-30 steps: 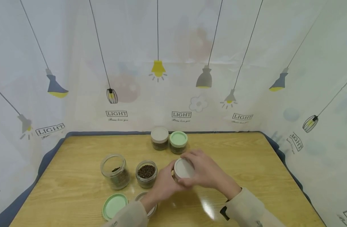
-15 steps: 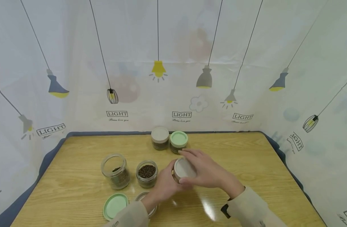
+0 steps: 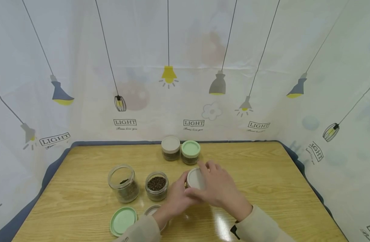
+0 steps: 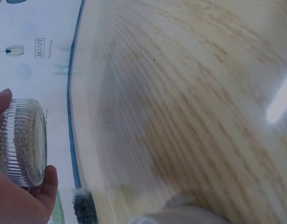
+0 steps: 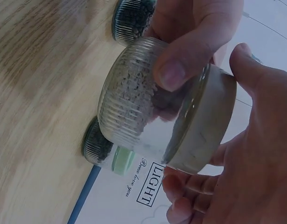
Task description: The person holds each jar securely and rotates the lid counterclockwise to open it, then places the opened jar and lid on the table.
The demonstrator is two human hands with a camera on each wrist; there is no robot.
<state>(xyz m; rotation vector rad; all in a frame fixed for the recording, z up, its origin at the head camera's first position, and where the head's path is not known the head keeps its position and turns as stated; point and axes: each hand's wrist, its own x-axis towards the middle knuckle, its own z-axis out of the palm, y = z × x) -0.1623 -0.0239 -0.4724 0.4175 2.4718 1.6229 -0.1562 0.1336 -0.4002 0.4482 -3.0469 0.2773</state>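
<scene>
Both hands have the small ribbed jar (image 5: 134,107) lifted just off the wooden table (image 3: 263,174), left hand (image 3: 175,198) curled round its body and right hand (image 3: 216,188) clasping its grey lid (image 5: 204,126) (thumb and fingers round the rim), so a slack grip could drop it onto the open jars (image 3: 156,185) beside.
</scene>
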